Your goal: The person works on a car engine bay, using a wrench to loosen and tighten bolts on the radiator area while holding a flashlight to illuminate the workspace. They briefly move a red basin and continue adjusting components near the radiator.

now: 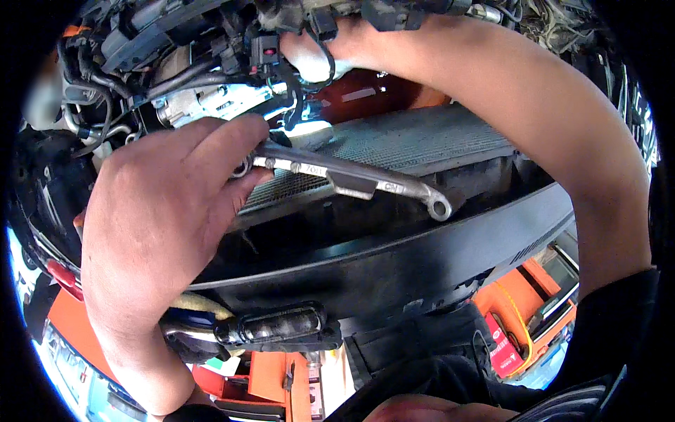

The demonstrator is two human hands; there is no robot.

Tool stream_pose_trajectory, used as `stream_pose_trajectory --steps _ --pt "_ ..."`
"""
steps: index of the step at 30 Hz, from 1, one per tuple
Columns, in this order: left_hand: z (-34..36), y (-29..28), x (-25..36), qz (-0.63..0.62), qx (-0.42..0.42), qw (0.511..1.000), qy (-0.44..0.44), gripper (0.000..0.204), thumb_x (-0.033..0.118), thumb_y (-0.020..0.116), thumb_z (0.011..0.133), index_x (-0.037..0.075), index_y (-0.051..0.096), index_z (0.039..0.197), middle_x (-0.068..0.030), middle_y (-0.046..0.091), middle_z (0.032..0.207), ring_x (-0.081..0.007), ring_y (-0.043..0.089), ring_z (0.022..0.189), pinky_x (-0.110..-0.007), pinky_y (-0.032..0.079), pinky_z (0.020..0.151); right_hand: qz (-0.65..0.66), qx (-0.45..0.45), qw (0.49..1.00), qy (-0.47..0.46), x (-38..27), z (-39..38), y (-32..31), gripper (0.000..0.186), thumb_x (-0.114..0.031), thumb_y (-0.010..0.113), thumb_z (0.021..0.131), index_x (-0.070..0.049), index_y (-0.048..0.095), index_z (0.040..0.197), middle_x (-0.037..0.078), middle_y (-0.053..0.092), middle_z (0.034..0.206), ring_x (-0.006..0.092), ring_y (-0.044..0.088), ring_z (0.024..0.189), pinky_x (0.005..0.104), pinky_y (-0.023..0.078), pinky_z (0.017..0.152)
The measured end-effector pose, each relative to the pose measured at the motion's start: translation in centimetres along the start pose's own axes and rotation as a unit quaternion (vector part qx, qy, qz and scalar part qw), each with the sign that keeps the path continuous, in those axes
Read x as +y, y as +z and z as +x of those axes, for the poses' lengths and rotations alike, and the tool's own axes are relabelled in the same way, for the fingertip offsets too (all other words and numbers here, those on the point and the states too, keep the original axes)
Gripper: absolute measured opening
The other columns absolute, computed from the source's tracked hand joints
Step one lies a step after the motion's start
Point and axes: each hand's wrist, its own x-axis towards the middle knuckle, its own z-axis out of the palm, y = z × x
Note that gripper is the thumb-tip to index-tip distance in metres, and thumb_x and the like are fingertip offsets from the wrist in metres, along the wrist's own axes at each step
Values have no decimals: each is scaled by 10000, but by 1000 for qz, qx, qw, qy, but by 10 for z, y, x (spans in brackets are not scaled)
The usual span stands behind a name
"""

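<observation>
My left hand [165,204] grips one end of a grey cast metal bracket [351,179], a long arm with a round eye at its right end. The bracket lies across the finned radiator [422,141] at the front of a car's engine bay. My right hand [316,49] reaches far up into the engine, its fingers among black hoses and a black electrical connector [266,50]. What the right fingers close on is hidden by the wiring.
A black plastic front panel [394,253] runs below the radiator. A black-handled tool [278,327] sticks out under my left wrist. Orange equipment [520,309] and red parts lie below. Hoses and an alternator [197,102] crowd the upper left.
</observation>
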Motion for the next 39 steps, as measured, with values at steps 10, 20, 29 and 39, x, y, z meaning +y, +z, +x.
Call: stream_pose_trajectory --steps 10,20,29,39 --pt "-3 -4 -1 -14 6 1000 11 291 118 741 880 62 675 1158 -169 717 972 -379 679 827 -427 530 728 -104 -53 989 -87 -14 -8 -16 154 -109 716 870 9 742 966 222 740 916 326 756 867 397 604 739" --pt "-1 -3 4 -15 7 1000 7 285 130 734 889 68 670 1160 -170 715 958 -386 676 826 -434 523 733 -51 -94 993 -52 -4 -8 -26 133 -94 633 958 -4 699 1030 205 733 974 294 727 874 398 576 756" --pt "-3 -4 4 -25 -6 999 -31 268 103 707 907 55 680 1170 -179 724 970 -396 689 860 -421 528 768 -92 -127 987 -44 -24 -19 -34 180 -127 575 1013 5 676 1084 195 723 989 268 700 857 395 555 735" --pt "5 -3 10 -16 -18 1000 -10 283 79 684 909 28 677 1188 -200 731 1049 -392 708 962 -412 538 841 245 -315 910 -109 31 -136 -221 297 -104 560 908 42 689 1132 265 710 1110 411 682 1023 478 542 896"
